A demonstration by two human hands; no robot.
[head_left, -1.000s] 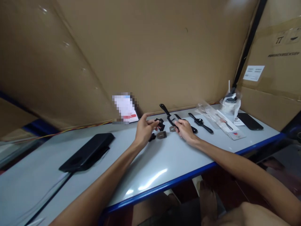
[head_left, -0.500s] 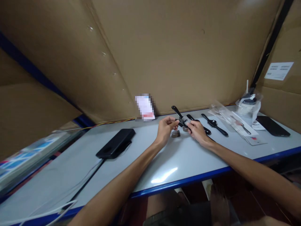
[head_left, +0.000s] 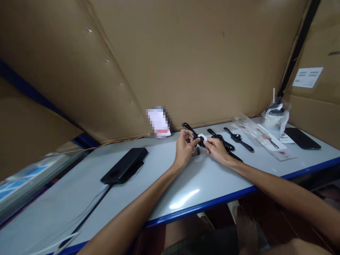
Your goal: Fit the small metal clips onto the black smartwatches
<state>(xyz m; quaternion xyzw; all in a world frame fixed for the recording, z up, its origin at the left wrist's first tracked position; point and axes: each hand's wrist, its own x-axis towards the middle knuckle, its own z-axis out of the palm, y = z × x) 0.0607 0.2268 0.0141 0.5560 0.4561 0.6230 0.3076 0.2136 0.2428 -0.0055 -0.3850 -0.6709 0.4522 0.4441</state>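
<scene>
Both my hands meet over the back of the grey table [head_left: 186, 184] on one black smartwatch [head_left: 201, 138]. My left hand [head_left: 183, 150] pinches the watch body from the left, fingers closed on it. My right hand [head_left: 216, 149] grips the same watch from the right, its strap trailing under my wrist. The other strap end [head_left: 187, 126] sticks out toward the cardboard wall. A small brownish part [head_left: 196, 152] lies on the table just below my left hand's fingers.
Two more black watches [head_left: 220, 138] [head_left: 238, 139] lie to the right, then clear plastic bags with packaging [head_left: 261, 136], a bagged item [head_left: 275, 115] and a dark phone [head_left: 301, 138]. A black flat device [head_left: 124, 169] with a cable lies at left. Cardboard walls enclose the table.
My left hand came off the small black parts and joined my right hand on the watch, which is lifted between them. The view swung and the small black pieces are out of sight.
</scene>
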